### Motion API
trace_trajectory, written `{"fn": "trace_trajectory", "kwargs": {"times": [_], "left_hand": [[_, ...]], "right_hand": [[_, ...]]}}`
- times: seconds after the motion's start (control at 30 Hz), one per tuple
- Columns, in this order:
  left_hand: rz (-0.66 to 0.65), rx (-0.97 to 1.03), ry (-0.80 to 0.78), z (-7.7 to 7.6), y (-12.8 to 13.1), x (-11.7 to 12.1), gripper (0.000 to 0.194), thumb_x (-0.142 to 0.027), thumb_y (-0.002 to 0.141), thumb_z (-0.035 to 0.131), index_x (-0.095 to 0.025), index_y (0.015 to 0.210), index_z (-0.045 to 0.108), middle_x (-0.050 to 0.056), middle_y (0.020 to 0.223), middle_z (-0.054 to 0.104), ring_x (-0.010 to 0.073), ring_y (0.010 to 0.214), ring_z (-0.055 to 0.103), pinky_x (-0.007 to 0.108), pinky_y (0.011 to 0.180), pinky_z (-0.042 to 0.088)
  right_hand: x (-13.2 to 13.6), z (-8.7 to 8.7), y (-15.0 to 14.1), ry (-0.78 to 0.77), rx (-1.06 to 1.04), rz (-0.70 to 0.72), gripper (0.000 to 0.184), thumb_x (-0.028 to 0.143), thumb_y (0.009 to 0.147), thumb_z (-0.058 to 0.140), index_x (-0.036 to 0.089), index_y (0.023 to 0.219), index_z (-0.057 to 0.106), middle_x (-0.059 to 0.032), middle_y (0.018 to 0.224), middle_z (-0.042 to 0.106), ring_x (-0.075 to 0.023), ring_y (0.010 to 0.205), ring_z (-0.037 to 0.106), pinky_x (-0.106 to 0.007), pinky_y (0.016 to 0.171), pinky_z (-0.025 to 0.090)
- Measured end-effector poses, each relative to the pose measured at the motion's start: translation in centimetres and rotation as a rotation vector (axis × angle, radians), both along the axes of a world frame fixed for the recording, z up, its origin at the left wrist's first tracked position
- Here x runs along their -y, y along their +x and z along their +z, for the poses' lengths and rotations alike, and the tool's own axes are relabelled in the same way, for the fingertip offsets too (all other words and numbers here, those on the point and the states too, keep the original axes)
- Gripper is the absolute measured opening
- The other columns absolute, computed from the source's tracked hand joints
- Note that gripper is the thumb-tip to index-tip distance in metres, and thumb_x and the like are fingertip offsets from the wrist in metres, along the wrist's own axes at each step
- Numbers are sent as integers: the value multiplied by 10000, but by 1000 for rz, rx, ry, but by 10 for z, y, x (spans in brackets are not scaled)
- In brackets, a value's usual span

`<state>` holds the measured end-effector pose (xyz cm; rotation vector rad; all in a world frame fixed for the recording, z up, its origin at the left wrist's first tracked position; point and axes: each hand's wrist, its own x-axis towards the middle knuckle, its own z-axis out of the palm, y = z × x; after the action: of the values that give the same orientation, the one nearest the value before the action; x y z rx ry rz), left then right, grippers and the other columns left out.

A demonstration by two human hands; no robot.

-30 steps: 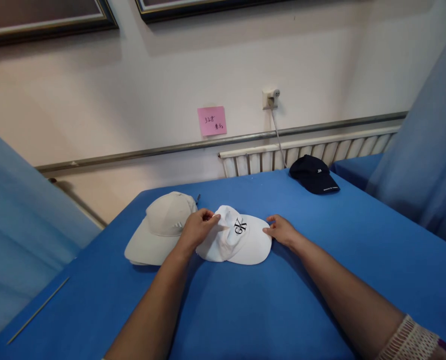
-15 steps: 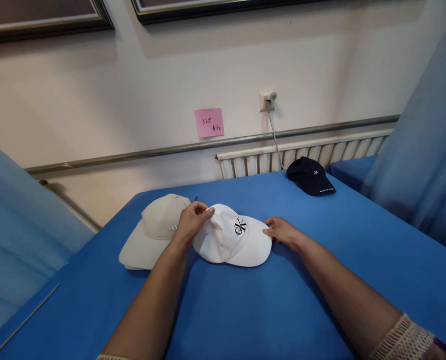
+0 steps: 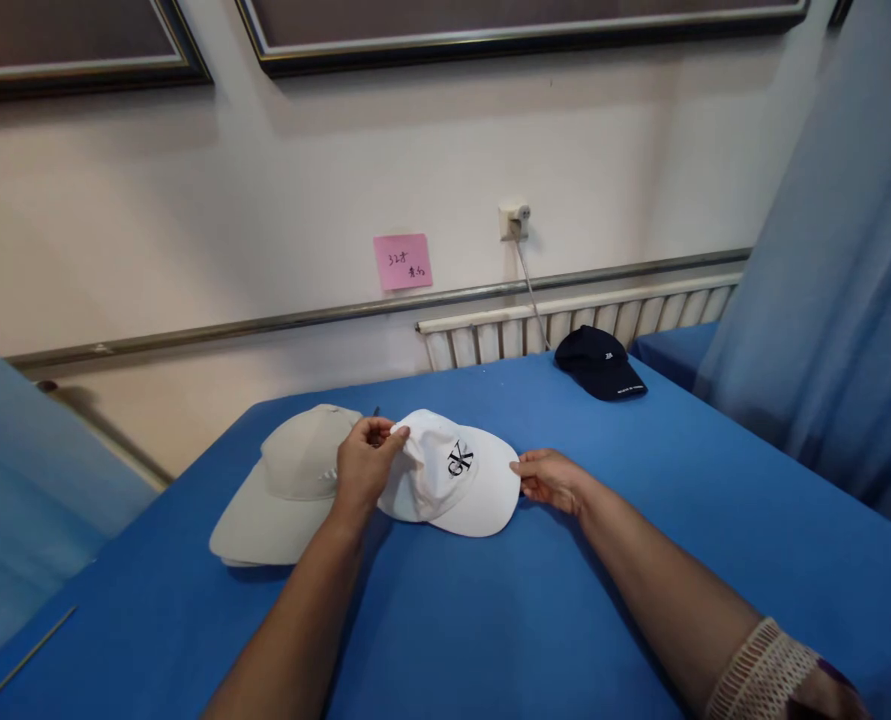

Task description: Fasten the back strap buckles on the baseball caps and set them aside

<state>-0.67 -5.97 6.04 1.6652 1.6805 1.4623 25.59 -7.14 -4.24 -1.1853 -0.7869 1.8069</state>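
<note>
A white baseball cap (image 3: 482, 490) with black "CK" letters lies in front of me, its brim pointing right. My left hand (image 3: 370, 460) pinches the back of its crown between thumb and fingers. At the brim's right edge, my right hand (image 3: 554, 478) grips with the thumb on top and the fingers beneath. Just left of my left hand sits a beige cap (image 3: 302, 455), brim toward the lower left, with another brim edge showing under it; my left hand and forearm cover part of it.
The blue-covered table (image 3: 445, 640) reaches back to a radiator (image 3: 482, 340) and a metal rail. A dark navy cap (image 3: 599, 360) rests at the far right. A thin stick (image 3: 25, 660) lies at the lower left. Blue curtains (image 3: 812, 300) hang on both sides.
The view has shifted a little, so most things appear further left. Both hands keep hold of the white cap, whose crown looks slightly more tilted.
</note>
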Motion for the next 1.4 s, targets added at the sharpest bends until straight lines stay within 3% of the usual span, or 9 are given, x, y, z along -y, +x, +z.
{"fn": "trace_trajectory", "kwargs": {"times": [0.17, 0.27, 0.47, 0.57, 0.8, 1.03, 1.13, 1.27, 1.4], "left_hand": [[110, -33, 120, -8, 5, 17, 308, -370, 765, 603, -191, 1016, 592, 65, 987, 640, 184, 818, 591, 294, 735, 478], [56, -111, 100, -25, 17, 37, 304, -359, 796, 570, -193, 1050, 590, 74, 1025, 640, 198, 856, 596, 326, 793, 480], [-418, -300, -49, -78, 53, 56, 132, -203, 775, 537, -202, 885, 609, 65, 1021, 656, 214, 977, 589, 354, 878, 457], [-552, -444, -101, -92, 63, 52, 115, -156, 766, 529, -207, 840, 602, 52, 994, 660, 209, 977, 578, 381, 944, 414], [-609, -479, -110, -95, 58, 41, 120, -151, 786, 505, -207, 844, 594, 36, 947, 657, 190, 925, 573, 343, 903, 419], [-648, -471, -124, -98, 53, 33, 116, -165, 804, 489, -201, 826, 597, 28, 888, 651, 179, 873, 572, 313, 847, 420], [-656, -444, -137, -98, 52, 33, 113, -171, 804, 489, -204, 817, 596, 19, 878, 650, 170, 859, 573, 308, 857, 414], [-651, -415, -171, -97, 51, 34, 108, -182, 795, 500, -204, 814, 604, 23, 882, 652, 174, 865, 574, 301, 845, 422], [-650, -383, -208, -95, 50, 34, 118, -193, 806, 499, -207, 827, 614, 26, 890, 657, 178, 882, 580, 303, 850, 432]], "right_hand": [[-4, 0, 5, 11, -96, -100, 106, 111, 819, 626, 139, 755, 545, 14, 565, 593, -65, 452, 536, -141, 432, 449], [-6, 0, 9, 35, -134, -193, 133, 123, 811, 649, 151, 744, 537, 35, 550, 563, -54, 426, 509, -125, 399, 431], [-15, -3, 17, 85, -223, -415, 130, 119, 820, 642, 173, 783, 530, 30, 657, 602, -49, 487, 551, -109, 448, 481], [-21, -8, 23, 93, -273, -521, 120, 102, 847, 597, 181, 792, 527, 33, 678, 599, -44, 488, 543, -99, 447, 488], [-38, -21, 33, 77, -336, -714, 176, 67, 864, 551, 187, 749, 492, 40, 701, 581, -44, 546, 572, -98, 517, 530], [-78, -26, 43, 34, -302, -801, 148, 65, 863, 560, 194, 809, 510, 42, 743, 587, -62, 621, 600, -139, 566, 556], [-99, -27, 53, 3, -270, -803, 84, 135, 892, 564, 182, 961, 562, 0, 903, 626, -94, 748, 626, -214, 655, 569], [-119, -30, 63, -49, -242, -785, 327, 327, 913, 566, 161, 1194, 550, -87, 1183, 583, -206, 987, 608, -406, 821, 534], [-127, -35, 65, -72, -234, -788, 344, 336, 911, 568, 165, 1209, 545, -90, 1207, 573, -217, 1015, 599, -423, 844, 523]]}}
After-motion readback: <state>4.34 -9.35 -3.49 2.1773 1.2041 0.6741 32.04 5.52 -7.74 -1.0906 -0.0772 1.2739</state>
